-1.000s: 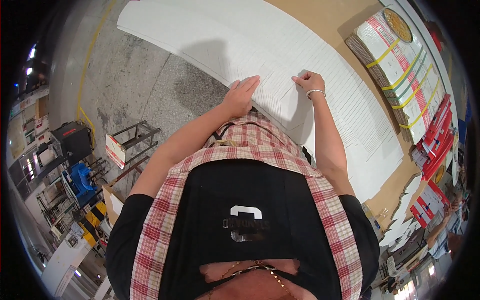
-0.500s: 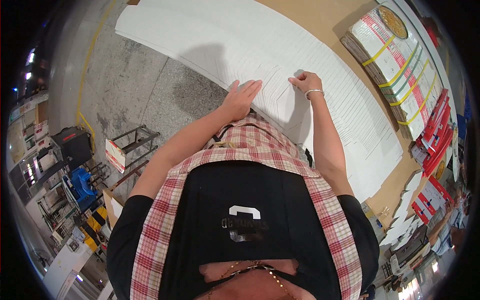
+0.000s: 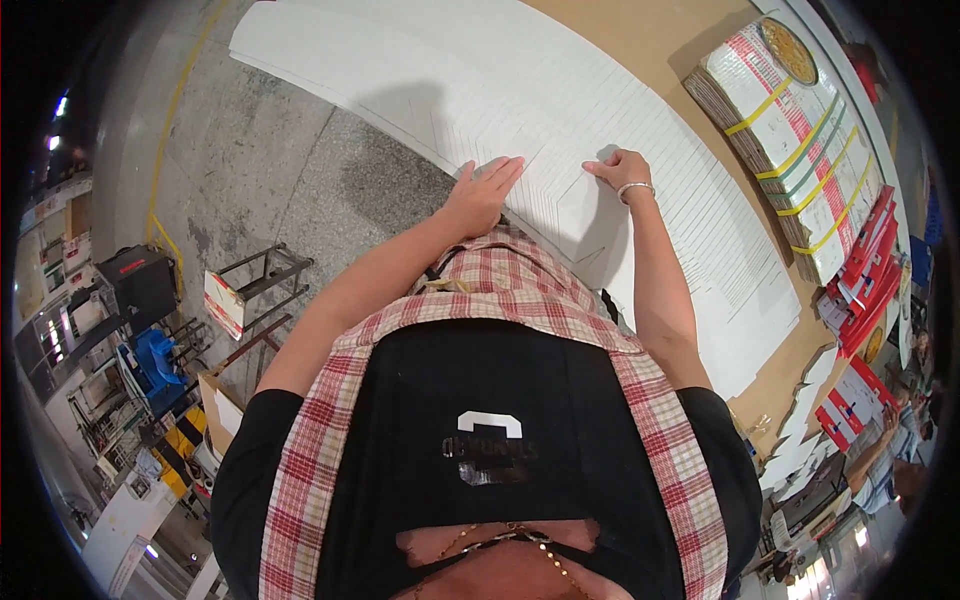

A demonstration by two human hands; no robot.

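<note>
Many white sheets [image 3: 490, 70] lie fanned out and overlapping across the table, their edges showing as close parallel lines. My left hand [image 3: 484, 192] rests flat on the near edge of these sheets, fingers stretched out and holding nothing. To its right, my right hand [image 3: 618, 172] has thumb and fingers pinched together just over the sheets, with a bracelet [image 3: 635, 188] at the wrist. A sheet edge runs close to the thumb tip, but whether it sits between the fingers is hidden.
Strapped bundles of flat printed cartons [image 3: 785, 150] stand at the right on the brown board [image 3: 640, 35]. Red and white printed pieces [image 3: 865, 270] lie beside them. At the left, a metal frame stand [image 3: 262, 285] is on the grey floor. Another person [image 3: 885, 465] is at far right.
My right hand has shifted slightly to the right and down, still pinched. The left hand stays almost in place on the sheets. The whole view has tilted a little.
</note>
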